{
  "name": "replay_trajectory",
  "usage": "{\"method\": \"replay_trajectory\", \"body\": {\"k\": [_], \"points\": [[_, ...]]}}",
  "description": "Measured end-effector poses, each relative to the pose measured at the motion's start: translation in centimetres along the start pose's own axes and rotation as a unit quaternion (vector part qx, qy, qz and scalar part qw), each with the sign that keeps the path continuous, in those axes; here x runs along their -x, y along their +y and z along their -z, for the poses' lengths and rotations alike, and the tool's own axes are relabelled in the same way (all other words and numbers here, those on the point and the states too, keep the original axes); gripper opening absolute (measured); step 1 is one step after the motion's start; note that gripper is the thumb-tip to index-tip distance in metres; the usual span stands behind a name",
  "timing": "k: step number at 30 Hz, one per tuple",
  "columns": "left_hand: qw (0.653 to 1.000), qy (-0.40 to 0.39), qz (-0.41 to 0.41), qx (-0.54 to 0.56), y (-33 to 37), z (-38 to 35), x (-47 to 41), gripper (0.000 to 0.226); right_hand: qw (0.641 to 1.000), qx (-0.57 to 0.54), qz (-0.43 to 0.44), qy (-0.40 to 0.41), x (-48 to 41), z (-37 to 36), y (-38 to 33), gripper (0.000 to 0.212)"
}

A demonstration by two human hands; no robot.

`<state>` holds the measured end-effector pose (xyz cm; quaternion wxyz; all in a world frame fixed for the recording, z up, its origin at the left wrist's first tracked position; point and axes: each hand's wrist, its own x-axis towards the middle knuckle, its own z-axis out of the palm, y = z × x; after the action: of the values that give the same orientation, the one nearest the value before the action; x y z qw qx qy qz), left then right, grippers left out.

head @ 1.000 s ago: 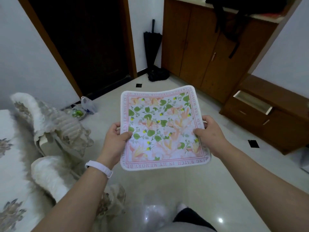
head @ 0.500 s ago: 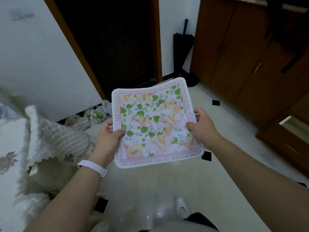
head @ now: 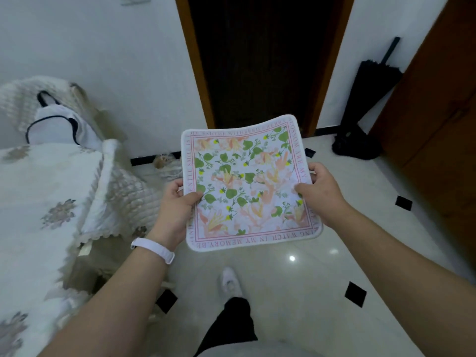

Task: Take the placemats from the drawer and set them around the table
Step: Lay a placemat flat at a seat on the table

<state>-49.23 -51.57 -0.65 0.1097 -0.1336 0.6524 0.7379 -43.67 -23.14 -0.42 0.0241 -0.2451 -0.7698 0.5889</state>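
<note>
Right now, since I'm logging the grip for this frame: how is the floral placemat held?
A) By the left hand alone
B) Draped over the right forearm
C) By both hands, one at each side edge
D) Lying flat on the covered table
C: the left hand and the right hand each pinch a side edge of the placemat, holding it up above the tiled floor.

We see plain white walls (head: 103, 60) around a dark doorway with a brown wooden frame (head: 257, 60). The glossy cream tiled floor (head: 360, 228) carries small black diamond insets (head: 355, 294). A folded black umbrella (head: 365, 81) leans beside a brown wooden cabinet (head: 438, 112). At left stands a worktop under a white quilted flowered cloth (head: 33, 189).
</note>
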Motion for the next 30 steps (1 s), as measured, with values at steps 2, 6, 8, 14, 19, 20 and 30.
{"method": "replay_trajectory", "body": {"k": [2,6,8,14,19,20,30], "points": [[1.0,0.013,0.005,0.014,0.5,0.8,-2.7,0.024,1.0,0.012,0.005,-0.016,-2.8,-2.2,-1.2,0.038],[0.999,0.029,0.017,0.038,1.8,2.9,-10.0,0.024,0.999,0.028,0.009,-0.028,-9.4,-6.6,-3.7,0.035],[0.998,0.036,0.014,0.047,3.2,4.0,-14.0,0.024,0.999,0.038,0.011,-0.034,-13.0,-9.1,-5.5,0.035],[0.997,0.055,0.007,0.061,8.9,7.5,-23.7,0.025,0.996,0.062,0.034,-0.052,-21.8,-16.3,-12.4,0.034],[0.994,0.089,-0.027,0.058,12.4,10.4,-29.3,0.022,0.993,0.057,0.058,-0.08,-27.3,-21.3,-16.8,0.032],[0.994,0.092,-0.029,0.059,12.8,11.0,-30.2,0.022,0.993,0.057,0.062,-0.087,-28.3,-22.2,-17.5,0.032],[0.982,0.171,-0.018,0.075,15.6,14.6,-39.7,0.022,0.979,0.044,0.075,-0.183,-40.3,-31.4,-21.9,0.035]]}}
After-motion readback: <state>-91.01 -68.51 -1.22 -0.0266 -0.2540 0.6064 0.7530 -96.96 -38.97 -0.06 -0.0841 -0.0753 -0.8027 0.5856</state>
